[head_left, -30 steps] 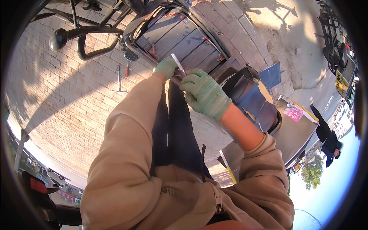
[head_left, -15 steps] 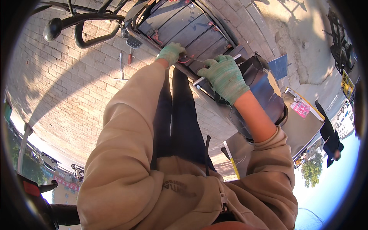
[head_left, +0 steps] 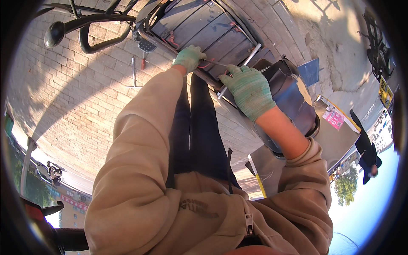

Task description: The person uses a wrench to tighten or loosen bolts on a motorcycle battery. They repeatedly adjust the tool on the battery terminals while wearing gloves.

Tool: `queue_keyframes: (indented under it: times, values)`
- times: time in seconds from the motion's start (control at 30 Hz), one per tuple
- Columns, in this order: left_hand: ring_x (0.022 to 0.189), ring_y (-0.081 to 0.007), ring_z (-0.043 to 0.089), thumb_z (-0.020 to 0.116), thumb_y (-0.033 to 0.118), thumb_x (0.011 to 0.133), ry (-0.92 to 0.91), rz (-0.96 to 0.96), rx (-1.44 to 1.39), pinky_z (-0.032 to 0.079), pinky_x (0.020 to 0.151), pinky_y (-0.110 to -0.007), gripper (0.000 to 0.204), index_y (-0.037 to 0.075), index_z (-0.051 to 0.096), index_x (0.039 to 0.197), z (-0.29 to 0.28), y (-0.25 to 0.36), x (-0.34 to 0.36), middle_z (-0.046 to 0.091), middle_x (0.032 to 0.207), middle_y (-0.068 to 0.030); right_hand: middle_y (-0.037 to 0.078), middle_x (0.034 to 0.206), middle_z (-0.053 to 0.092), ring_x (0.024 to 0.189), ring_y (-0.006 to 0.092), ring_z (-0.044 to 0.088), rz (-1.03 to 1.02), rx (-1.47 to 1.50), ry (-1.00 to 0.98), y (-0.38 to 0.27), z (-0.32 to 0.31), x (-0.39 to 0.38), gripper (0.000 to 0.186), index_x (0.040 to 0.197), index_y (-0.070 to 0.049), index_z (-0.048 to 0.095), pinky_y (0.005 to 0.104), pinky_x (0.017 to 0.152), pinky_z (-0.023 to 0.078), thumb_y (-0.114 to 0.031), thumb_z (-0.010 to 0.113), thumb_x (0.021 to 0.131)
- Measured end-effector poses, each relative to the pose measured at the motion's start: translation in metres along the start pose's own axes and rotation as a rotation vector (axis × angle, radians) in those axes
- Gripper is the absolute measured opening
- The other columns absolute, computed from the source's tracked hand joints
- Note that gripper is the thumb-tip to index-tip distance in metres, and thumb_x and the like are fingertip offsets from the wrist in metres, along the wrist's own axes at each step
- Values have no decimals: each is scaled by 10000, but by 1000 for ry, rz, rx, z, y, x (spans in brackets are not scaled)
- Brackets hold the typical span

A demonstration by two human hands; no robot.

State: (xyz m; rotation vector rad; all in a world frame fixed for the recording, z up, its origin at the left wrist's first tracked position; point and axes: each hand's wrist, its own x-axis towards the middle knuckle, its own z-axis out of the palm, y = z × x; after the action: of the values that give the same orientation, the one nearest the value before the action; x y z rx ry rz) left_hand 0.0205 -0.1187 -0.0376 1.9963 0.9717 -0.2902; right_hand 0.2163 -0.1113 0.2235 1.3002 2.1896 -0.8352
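Hiding the middle of a straight silvery metal bar (head_left: 252, 55) behind a green-gloved right hand (head_left: 250, 91); cropping a black bent-tube metal frame (head_left: 100, 18) at the top edge.

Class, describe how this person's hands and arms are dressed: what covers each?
Both the left hand and right hand wear green, knit-looking gloves with paler streaks. The tan left sleeve nearly reaches its glove; the matching right sleeve is pushed up in folds, leaving the right forearm bare.
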Motion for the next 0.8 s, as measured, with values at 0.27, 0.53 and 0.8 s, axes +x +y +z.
queue_keyframes:
  times: [0.27,0.53,0.8]
  values:
    - [1109,-298,595,670,144,852,-36,-11,82,497,958,-390,217,199,737,1051,-17,9,0,644,1098,-77,103,1254,647,1069,280,639,-165,271,402,-10,9,0,280,1099,-54,710,375,956,500,-110,651,832]
    - [1137,-273,583,662,147,848,-50,-7,58,497,977,-374,231,213,745,1054,-21,9,-3,642,1103,-62,96,1345,620,1097,285,634,-100,297,440,1,3,16,256,1016,-100,728,371,848,558,-103,730,760]
    - [1144,-276,576,703,169,851,-41,6,16,502,984,-374,219,221,741,1060,-16,9,-5,626,1131,-46,140,1336,597,1071,320,644,-25,504,543,-9,21,11,439,1245,-93,659,387,912,548,-114,716,811]
